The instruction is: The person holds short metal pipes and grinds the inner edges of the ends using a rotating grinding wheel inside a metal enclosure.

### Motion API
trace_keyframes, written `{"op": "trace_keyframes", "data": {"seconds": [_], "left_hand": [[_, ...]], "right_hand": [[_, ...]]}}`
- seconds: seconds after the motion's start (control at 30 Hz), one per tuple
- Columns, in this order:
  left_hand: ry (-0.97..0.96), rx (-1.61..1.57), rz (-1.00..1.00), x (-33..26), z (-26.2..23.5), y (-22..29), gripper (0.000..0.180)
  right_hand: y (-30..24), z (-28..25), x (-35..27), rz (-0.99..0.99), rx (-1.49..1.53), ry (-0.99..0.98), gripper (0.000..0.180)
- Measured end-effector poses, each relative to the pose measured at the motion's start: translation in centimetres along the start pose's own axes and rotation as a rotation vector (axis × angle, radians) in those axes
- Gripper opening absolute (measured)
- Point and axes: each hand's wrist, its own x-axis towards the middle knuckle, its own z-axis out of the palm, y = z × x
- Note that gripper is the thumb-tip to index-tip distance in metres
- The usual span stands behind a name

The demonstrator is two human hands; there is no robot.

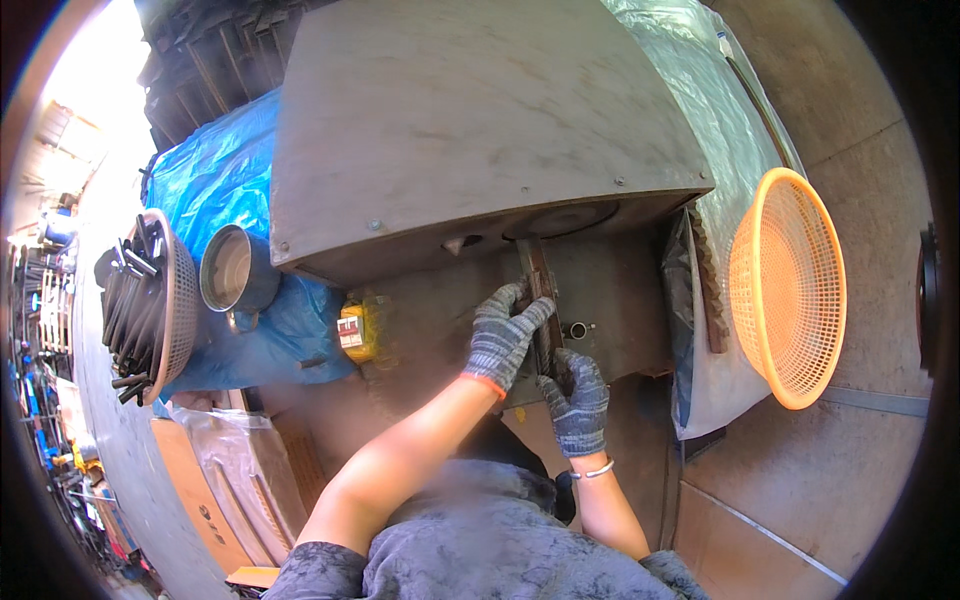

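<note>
Head view, item by item.

Bar (541, 283), dark, narrow: centre of frame, its upper end just under the front edge of the grey box (480, 110).
Left hand (498, 338), gloved: fingers closed on the bar's middle.
Right hand (580, 408), gloved: gripping its lower end.
Basket (180, 310), left of frame: heaped with black tubes (138, 310).
Pot (240, 275): beside it.
Orange basket (790, 290): right of frame.
Status, by judgement: bar mid-handling, not yet set down; whether the tubes are finished or waiting, cannot tell.
</note>
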Motion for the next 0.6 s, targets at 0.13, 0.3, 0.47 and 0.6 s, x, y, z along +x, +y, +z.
{"op": "trace_keyframes", "data": {"seconds": [0.13, 0.3, 0.47, 0.6], "left_hand": [[0.136, 0.275, 0.086, 3.5, 1.7, -2.6, 0.05], [0.208, 0.32, 0.203, 3.9, 1.7, -3.6, 0.052], [-0.06, 0.19, -0.051, 4.5, 1.3, -4.7, 0.048], [-0.072, 0.224, -0.081, 3.9, 1.7, -3.4, 0.043]], "right_hand": [[0.7, -0.2, 2.7, -0.103, -0.218, 0.074, 0.037], [1.4, 0.6, 5.9, 0.055, -0.371, -0.021, 0.031], [1.5, 0.7, 6.8, 0.009, -0.5, -0.141, 0.032], [1.6, -1.3, 6.5, -0.147, -0.495, -0.195, 0.031]]}}
